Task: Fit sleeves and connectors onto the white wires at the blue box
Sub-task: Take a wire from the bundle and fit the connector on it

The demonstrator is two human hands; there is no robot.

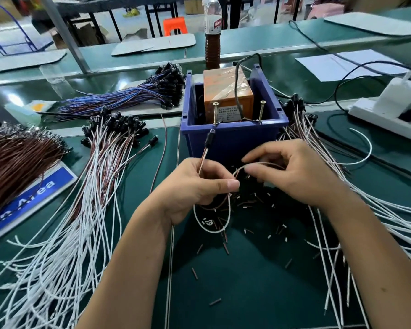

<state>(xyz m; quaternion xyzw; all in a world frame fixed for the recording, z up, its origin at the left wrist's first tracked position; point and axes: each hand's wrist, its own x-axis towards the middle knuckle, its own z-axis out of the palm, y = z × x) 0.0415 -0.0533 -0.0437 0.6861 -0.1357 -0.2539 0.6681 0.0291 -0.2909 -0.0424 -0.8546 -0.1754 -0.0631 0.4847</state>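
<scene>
The left hand (195, 184) has its fingers curled round a thin brown-and-white twisted wire (202, 160), thumb pressed along the top, so that the wire rises from the fist at a slant and ends in a small black connector (209, 138) whose clear tip lies against the front wall of the blue box (233, 141). Below the fist the same wire drops into a white loop (210, 227) that rests on the green desk (247, 281). The right hand (294, 172) pinches the brown strand between thumb and forefinger, just in front of the box, where the strand arches between the two hands. The box stands at the middle of the desk towards its far edge and holds an orange block (226, 91) wrapped in clear tape, with two screws (215, 115) standing upright at its near side. Short dark and pale sleeves (226, 246) lie scattered on the desk under and near the hands. To the left a fanned bundle of white wires (64, 233) with black connectors at the far ends spreads towards the near left corner; another bundle (356, 203) runs along the right of the box. A bundle of blue wires (119, 98) lies behind the left group, and a power strip (389, 112) sits at the right edge.
</scene>
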